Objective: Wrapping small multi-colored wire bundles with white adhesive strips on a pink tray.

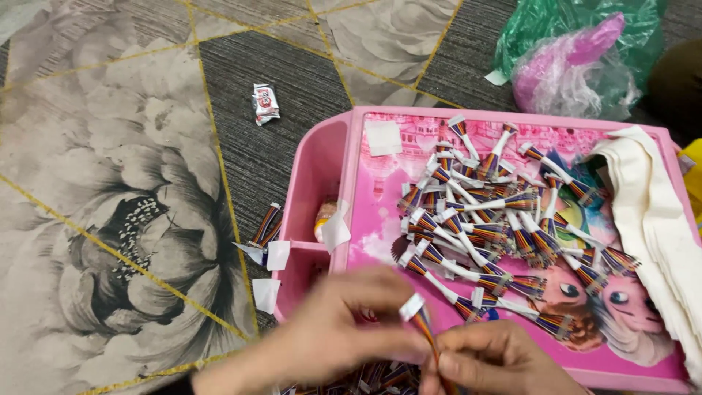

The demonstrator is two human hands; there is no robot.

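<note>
Over the pink plastic tray [319, 157], left hand [329, 333] and right hand [491, 362] pinch one thin, rainbow-striped, white-tagged wire bundle [420, 318].

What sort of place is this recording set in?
Probably a home floor used for piecework: a flower-patterned floor covering, a pink child's table heaped with small bundles of coloured wires, and both hands holding one bundle.

A small crumpled wrapper [265, 103], white with red and dark print, lies on the floor up and left of the pink tray [322, 157]; a square white label [383, 137] sticks to the tray's top left corner; three more white label squares [278, 255] lie along the tray's left wall, one [336, 232] on its rim; green and pink plastic bags [574, 51] sit beyond its far edge.
</note>
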